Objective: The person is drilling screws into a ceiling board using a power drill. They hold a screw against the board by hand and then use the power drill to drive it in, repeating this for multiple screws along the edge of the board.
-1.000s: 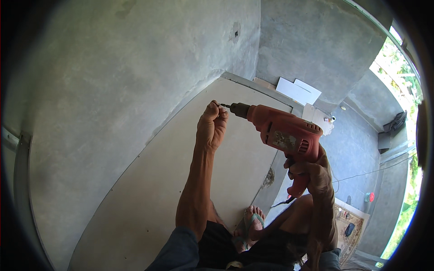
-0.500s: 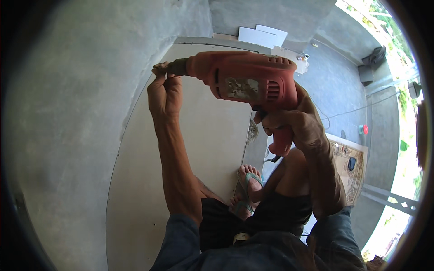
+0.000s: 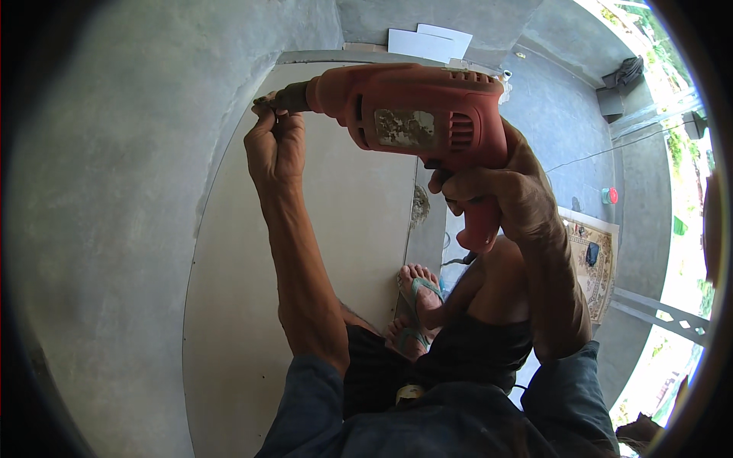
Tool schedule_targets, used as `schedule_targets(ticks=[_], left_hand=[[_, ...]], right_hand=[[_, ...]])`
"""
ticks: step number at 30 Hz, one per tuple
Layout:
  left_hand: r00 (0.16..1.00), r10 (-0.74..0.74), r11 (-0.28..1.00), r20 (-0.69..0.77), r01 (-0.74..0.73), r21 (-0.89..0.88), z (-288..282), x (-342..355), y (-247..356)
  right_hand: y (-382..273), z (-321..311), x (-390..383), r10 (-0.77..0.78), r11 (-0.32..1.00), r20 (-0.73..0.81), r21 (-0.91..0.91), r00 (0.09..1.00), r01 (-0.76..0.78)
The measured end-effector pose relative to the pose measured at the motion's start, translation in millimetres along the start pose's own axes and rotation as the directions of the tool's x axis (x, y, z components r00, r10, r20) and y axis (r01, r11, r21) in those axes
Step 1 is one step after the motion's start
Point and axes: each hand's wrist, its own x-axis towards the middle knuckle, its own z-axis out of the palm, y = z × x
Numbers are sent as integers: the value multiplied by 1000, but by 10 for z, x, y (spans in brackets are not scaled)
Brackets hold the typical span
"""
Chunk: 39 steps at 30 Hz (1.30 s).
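Note:
A worn red power drill (image 3: 328, 91) is held up level in front of me, its nose pointing left. My right hand (image 3: 510, 191) is wrapped round the drill's handle, with fingers at the trigger. My left hand (image 3: 276, 145) is pinched at the tip of the dark chuck (image 3: 294, 97). Whatever small piece lies between those left fingertips cannot be made out. Behind the drill is a large pale flat board (image 3: 336, 206), next to the wall. The drill's cord shows only near the bottom of the handle.
A bare grey wall (image 3: 130, 198) rises on the left. White sheets (image 3: 429, 44) lie at the far end. To the right are a patterned rug (image 3: 605, 263) with a dark item on it, a small red-topped container (image 3: 609, 196) and a thin cable. My sandalled feet (image 3: 420, 294) are beside the board.
The drill and both hands sit slightly higher in the view, and the surroundings have shifted a little as well. Both hands keep the same hold.

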Motion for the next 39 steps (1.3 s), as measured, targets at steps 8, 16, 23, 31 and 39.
schedule_targets(ticks=[8,16,23,31,39], left_hand=[[1000,-15,998,3,15,-61,-31,1,-46],[996,56,995,65,-61,76,-102,-63,-58],[986,74,978,146,-101,185,-159,-91,-86],[998,17,960,63,-34,278,-108,-23,-2],[997,-74,948,-36,82,307,-169,11,15]], right_hand=[[-25,-26,-15,2,1000,20,19,1000,-2],[-32,-33,-20,1,1000,11,-4,1000,-1],[-54,-30,-28,-20,999,-1,-46,1000,20],[-57,-41,-55,-47,996,-9,-82,999,46],[-83,-25,-73,-127,974,-9,-190,992,123]])
